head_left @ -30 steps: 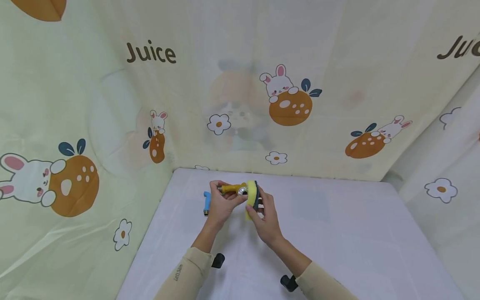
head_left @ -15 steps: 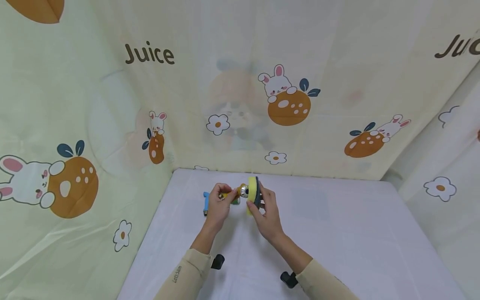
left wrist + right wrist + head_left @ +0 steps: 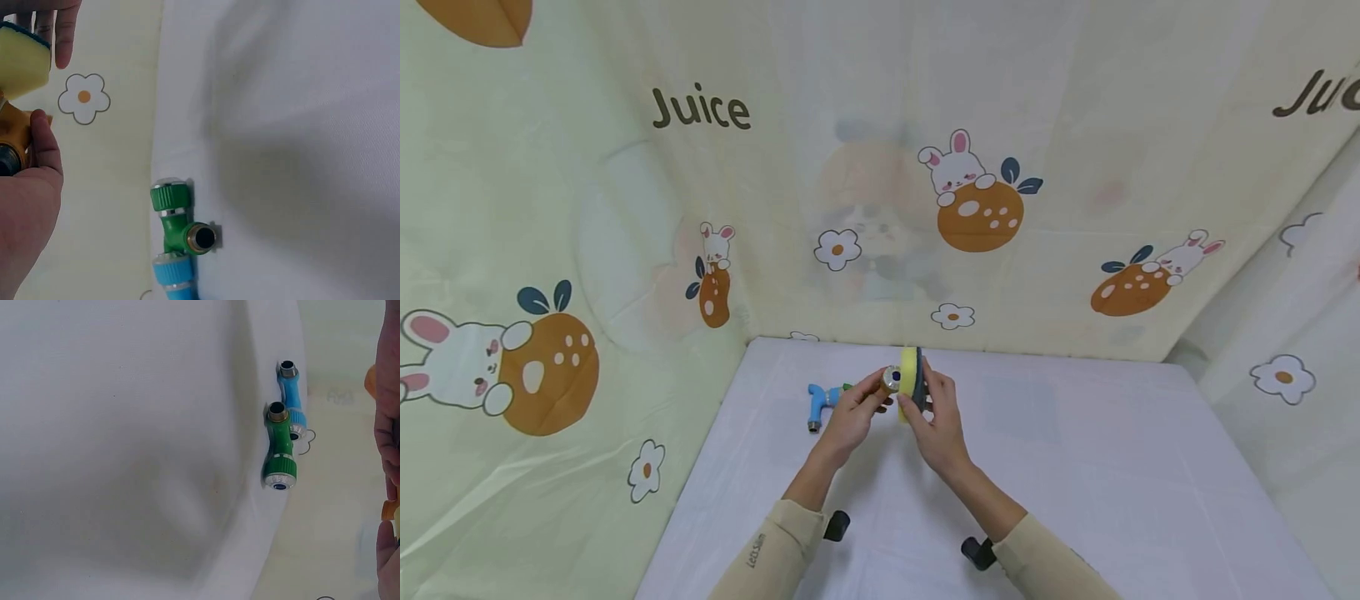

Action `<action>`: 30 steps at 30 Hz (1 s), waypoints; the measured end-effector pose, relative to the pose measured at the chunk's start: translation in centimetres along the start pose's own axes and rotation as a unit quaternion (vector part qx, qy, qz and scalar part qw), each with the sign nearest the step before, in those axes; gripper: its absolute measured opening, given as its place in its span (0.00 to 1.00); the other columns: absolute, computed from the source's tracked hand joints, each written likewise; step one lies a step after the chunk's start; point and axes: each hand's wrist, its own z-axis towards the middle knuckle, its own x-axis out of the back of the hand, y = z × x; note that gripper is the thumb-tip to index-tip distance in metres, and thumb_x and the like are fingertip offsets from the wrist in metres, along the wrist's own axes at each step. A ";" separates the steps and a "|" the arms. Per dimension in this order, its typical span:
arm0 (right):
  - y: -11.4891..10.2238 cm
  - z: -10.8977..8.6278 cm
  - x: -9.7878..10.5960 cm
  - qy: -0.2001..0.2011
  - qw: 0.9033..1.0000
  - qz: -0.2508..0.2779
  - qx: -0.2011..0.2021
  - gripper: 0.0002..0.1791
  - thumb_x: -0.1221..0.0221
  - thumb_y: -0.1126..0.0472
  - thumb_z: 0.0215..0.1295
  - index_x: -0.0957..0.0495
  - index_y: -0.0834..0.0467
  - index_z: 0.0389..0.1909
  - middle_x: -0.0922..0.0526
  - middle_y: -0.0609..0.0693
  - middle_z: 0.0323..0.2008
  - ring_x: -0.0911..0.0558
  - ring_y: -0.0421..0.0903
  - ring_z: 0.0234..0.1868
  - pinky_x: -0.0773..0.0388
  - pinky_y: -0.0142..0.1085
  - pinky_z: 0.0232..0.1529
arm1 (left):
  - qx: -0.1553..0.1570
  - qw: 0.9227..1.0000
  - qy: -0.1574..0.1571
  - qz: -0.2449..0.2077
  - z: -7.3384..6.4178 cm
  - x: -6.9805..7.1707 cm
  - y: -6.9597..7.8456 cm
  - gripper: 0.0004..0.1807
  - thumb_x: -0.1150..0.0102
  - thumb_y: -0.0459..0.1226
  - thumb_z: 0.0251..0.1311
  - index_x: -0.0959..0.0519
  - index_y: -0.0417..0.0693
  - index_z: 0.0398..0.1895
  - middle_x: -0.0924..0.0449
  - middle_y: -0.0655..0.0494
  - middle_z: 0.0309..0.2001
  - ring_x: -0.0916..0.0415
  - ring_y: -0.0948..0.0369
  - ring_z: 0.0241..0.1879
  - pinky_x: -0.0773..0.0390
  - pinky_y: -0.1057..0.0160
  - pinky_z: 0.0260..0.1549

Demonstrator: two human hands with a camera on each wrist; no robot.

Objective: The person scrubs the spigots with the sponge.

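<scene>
1. Where the left side is closed off by a curtain (image 3: 490, 217), rabbits clutching orange fruit are printed on the cloth.
2. Near the left edge of the white table (image 3: 1075, 467), a blue tap (image 3: 816, 407) is laid, its metal threaded end turned toward the person.
3. Beside it a green tap (image 3: 176, 224) is laid; in the head view it is mostly hidden by the left hand (image 3: 850, 418).
4. By that hand an orange tap (image 3: 890, 381) is gripped between thumb and fingers, raised above the table, its silvery end faced toward the sponge (image 3: 909, 377).
5. The sponge is held upright just beside the tap, yellow face to the left, dark face to the right; whether the two are touching cannot be told.
6. By the right hand (image 3: 942, 423) the sponge is clasped, the thumb pressed to its yellow side, the fingers placed behind the dark one.
</scene>
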 end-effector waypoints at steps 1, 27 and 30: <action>0.0 0.0 0.1 0.000 1.000 -0.002 0.001 0.40 0.39 0.49 0.75 0.44 0.47 0.82 0.33 0.56 0.65 0.25 0.48 0.58 0.20 0.41 0.54 | -0.001 1.000 -0.001 0.010 0.0 -0.1 0.0 0.24 0.53 0.39 0.81 0.30 0.60 0.76 0.20 0.50 0.63 0.21 0.51 0.58 0.21 0.55 0.59; 0.6 0.4 1.3 -0.008 1.000 -0.014 -0.004 0.37 0.35 0.47 0.71 0.36 0.43 0.79 0.33 0.54 0.66 0.31 0.51 0.61 0.23 0.45 0.56 | -0.064 0.989 0.048 0.123 0.1 0.4 -0.7 0.20 0.28 0.39 0.64 0.14 0.54 0.60 0.26 0.52 0.53 0.23 0.55 0.55 0.15 0.55 0.52; 0.6 0.2 1.2 -0.004 1.000 -0.013 -0.003 0.36 0.36 0.46 0.72 0.35 0.42 0.78 0.34 0.54 0.67 0.31 0.50 0.61 0.22 0.46 0.56 | -0.073 0.983 0.073 0.154 0.3 0.4 -0.8 0.19 0.27 0.40 0.63 0.13 0.50 0.58 0.26 0.53 0.64 0.29 0.51 0.66 0.23 0.45 0.65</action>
